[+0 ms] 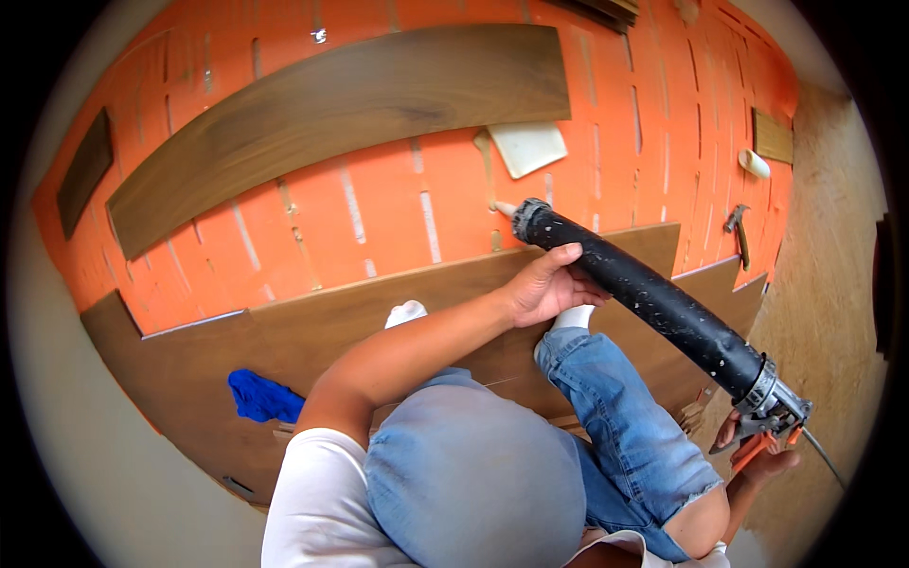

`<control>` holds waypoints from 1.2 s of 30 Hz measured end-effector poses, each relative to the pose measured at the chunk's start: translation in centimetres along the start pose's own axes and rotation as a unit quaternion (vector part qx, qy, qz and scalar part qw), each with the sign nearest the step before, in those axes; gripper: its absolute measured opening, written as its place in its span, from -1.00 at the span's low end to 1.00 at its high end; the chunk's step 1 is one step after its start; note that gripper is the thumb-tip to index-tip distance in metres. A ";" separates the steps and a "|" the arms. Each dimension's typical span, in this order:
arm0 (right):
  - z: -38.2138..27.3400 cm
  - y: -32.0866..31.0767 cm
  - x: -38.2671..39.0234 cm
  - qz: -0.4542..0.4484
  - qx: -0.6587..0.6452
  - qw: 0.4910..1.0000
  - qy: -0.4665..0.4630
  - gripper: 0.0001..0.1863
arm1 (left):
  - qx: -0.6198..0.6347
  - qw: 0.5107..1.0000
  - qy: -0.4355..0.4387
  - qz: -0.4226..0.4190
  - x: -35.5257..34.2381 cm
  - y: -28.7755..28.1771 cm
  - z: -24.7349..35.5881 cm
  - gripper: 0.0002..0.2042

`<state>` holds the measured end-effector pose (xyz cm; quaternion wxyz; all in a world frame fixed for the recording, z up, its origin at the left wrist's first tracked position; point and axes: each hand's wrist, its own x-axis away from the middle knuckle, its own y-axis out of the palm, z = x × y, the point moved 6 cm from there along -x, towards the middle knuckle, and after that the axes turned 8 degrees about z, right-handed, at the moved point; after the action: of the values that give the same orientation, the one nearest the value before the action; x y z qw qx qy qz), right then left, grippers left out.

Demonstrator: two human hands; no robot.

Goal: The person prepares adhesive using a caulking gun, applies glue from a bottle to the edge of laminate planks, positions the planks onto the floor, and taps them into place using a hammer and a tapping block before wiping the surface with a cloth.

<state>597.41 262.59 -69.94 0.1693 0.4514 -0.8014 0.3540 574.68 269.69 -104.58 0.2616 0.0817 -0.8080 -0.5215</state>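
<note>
Head view: the black caulking gun (653,293) lies on a long slant, its nozzle pointing toward ten o'clock at the orange underlay (379,208), its trigger end at four o'clock. The left hand (549,284) cups the tube from below near the nozzle, fingers curled over it. The right hand (762,454) wraps the orange trigger handle, partly hidden behind it. A loose dark plank (331,114) lies at eleven o'clock.
</note>
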 end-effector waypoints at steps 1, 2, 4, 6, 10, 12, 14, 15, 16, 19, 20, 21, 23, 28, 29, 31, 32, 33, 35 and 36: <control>-0.1 0.2 0.1 0.003 -0.006 1.000 -0.003 0.09 | 0.002 1.000 -0.003 0.000 -0.2 0.2 -0.1 -0.41; -0.1 0.4 0.0 0.003 -0.010 1.000 -0.006 0.10 | -0.002 1.000 0.005 -0.003 -0.2 0.2 0.0 -0.42; 0.5 0.9 -0.3 -0.007 -0.014 1.000 -0.009 0.13 | -0.008 1.000 0.007 -0.009 0.3 0.2 0.2 -0.41; 1.0 -0.2 -0.4 -0.029 0.005 0.999 -0.011 0.12 | -0.010 1.000 0.003 -0.015 0.3 0.1 -0.1 -0.40; -0.1 1.0 -0.9 -0.079 0.000 0.997 0.000 0.06 | -0.010 1.000 0.009 -0.010 0.8 0.1 -0.3 -0.39; -0.1 1.2 -1.1 -0.090 0.025 0.996 -0.010 0.02 | -0.005 1.000 -0.001 -0.020 0.4 0.2 -1.0 -0.38; 0.1 -0.2 -1.9 -0.100 0.097 0.989 -0.044 -0.02 | -0.002 1.000 0.001 -0.018 1.0 -0.1 -1.2 -0.38; 0.3 -1.0 -2.2 -0.099 0.133 0.984 -0.061 -0.03 | -0.001 1.000 -0.002 -0.019 1.2 -0.3 -1.4 -0.38; 0.3 -2.0 -1.7 -0.090 0.169 0.978 -0.078 -0.04 | 0.007 0.999 -0.006 -0.031 1.4 -0.3 -1.6 -0.37; 0.3 -1.8 -3.5 -0.124 0.132 0.983 -0.033 -0.22 | 0.009 0.999 0.040 -0.027 3.3 0.0 -1.1 -0.34; 1.0 -1.9 -4.3 -0.134 0.121 0.983 -0.027 -0.24 | 0.018 0.998 0.051 -0.036 3.5 0.3 -1.0 -0.32; 1.8 -2.0 -5.1 -0.145 0.106 0.983 -0.020 -0.26 | 0.015 0.998 0.063 -0.027 3.8 0.4 -1.0 -0.32; 2.6 -1.9 -6.6 -0.145 0.092 0.985 -0.014 -0.29 | 0.002 0.996 0.083 -0.024 4.2 1.5 -0.4 -0.31; 4.3 -0.3 -11.6 -0.122 0.105 0.985 -0.061 -0.48 | -0.057 0.983 0.172 0.006 6.6 3.8 2.2 -0.42; 4.6 -0.7 -12.4 -0.104 0.126 0.984 -0.074 -0.53 | -0.060 0.981 0.184 0.015 6.6 4.5 2.5 -0.44; 5.2 0.1 -13.9 -0.077 0.167 0.979 -0.089 -0.62 | -0.080 0.973 0.213 0.045 7.1 4.5 3.2 -0.46; 5.2 1.1 -14.6 -0.056 0.144 0.981 -0.120 -0.73 | -0.097 0.967 0.229 0.060 7.0 4.4 3.6 -0.45; 4.9 2.3 -15.3 -0.043 0.145 0.979 -0.135 -0.74 | -0.110 0.960 0.245 0.080 7.3 4.6 4.3 -0.44; 4.1 4.5 -16.9 -0.019 0.150 0.974 -0.167 -0.77 | -0.107 0.950 0.275 0.102 7.7 5.4 5.9 -0.45; 3.7 5.6 -17.4 -0.016 0.178 0.974 -0.137 -0.79 | -0.107 0.942 0.296 0.114 8.1 5.7 6.9 -0.45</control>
<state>602.19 272.40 -85.10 -0.0192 0.5313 -0.7337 0.4230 565.04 274.47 -99.00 0.5539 0.1112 -0.6379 -0.5235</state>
